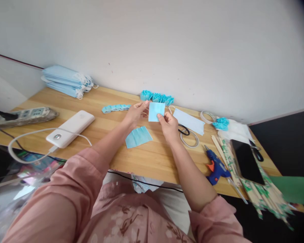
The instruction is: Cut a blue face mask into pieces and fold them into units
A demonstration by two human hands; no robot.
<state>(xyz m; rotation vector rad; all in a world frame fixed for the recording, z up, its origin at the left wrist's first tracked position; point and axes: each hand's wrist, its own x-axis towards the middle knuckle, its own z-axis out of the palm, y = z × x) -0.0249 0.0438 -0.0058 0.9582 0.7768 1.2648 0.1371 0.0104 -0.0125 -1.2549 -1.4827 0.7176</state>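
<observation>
A small light-blue square of mask fabric [155, 109] is held up over the middle of the table. My right hand [169, 125] pinches its lower right part, thumb across the front. At its left edge my left hand [137, 112] is closed with fingertips on the upper corner; part of those fingers hides behind the wrist side. Below lies a larger creased blue piece [138, 137]. A strip of folded blue pieces [116, 108] rests left of my left hand. Behind the square stand several blue fabric roses [157, 97] along the wall.
A flat mask [188, 120], tape rolls [190, 140] and scissors with a black handle [183, 130] lie to the right. Further right are a blue glue gun [215, 165], wrapped chopsticks [253, 192] and a phone [247, 162]. Leftward: stacked masks [63, 81], a power bank [71, 128], a power strip [27, 116].
</observation>
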